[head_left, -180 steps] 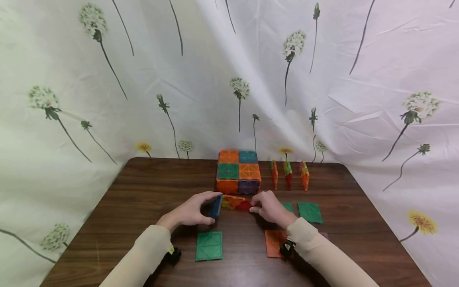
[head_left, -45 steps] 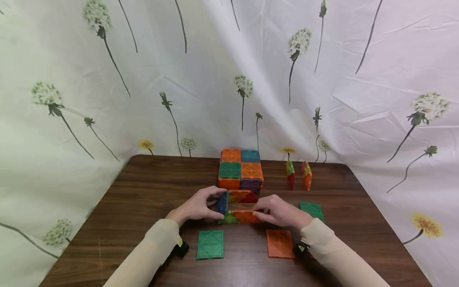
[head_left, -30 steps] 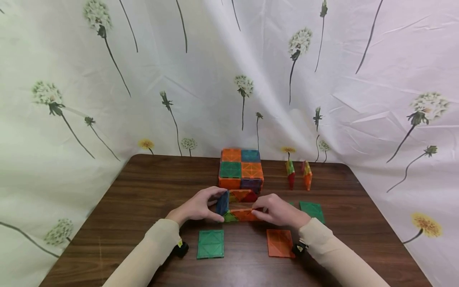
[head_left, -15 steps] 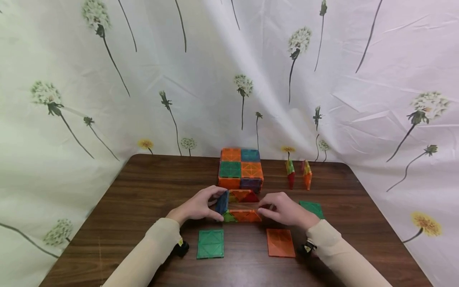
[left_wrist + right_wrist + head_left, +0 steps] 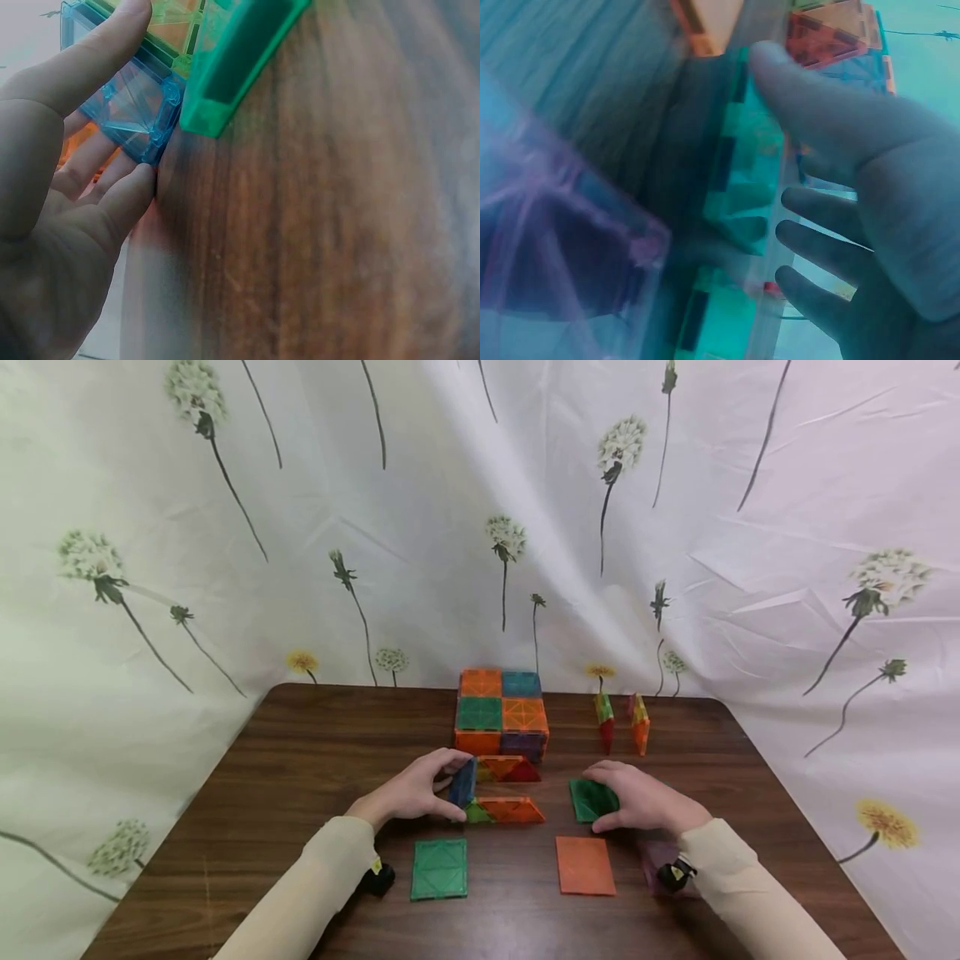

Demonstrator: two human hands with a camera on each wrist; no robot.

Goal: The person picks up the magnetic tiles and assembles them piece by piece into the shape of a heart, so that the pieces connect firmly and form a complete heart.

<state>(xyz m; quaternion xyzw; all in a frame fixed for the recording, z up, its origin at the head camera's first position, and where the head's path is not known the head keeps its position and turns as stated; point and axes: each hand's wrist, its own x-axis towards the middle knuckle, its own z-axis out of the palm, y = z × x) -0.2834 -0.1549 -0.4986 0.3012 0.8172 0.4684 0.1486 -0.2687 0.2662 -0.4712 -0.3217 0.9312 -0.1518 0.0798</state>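
Note:
My left hand (image 5: pixel 412 789) holds an upright blue magnetic tile (image 5: pixel 462 783) between thumb and fingers; in the left wrist view its thumb and fingers lie on the blue tile (image 5: pixel 139 105). Two low strips of triangular magnetic tiles run rightward from it: a yellow, orange and red back strip (image 5: pixel 510 768), and a green and orange front strip (image 5: pixel 510 810). My right hand (image 5: pixel 645 797) hovers with spread, bent fingers over a green square tile (image 5: pixel 581 802) on the table. The right wrist view shows the thumb beside that green tile (image 5: pixel 742 172), with a second green tile (image 5: pixel 720 315) nearby.
Behind the strips stands a box of square tiles (image 5: pixel 501 714). Two strips (image 5: pixel 604 722) stand upright at back right. A green tile (image 5: pixel 439 868) and an orange tile (image 5: pixel 585 865) lie in front. A purple tile (image 5: pixel 652 864) is partly under my right wrist.
Over six seconds, a strip from the back right became the front strip. My right hand has just let go of its right end and moved right to the green tile. The left hand keeps its hold.

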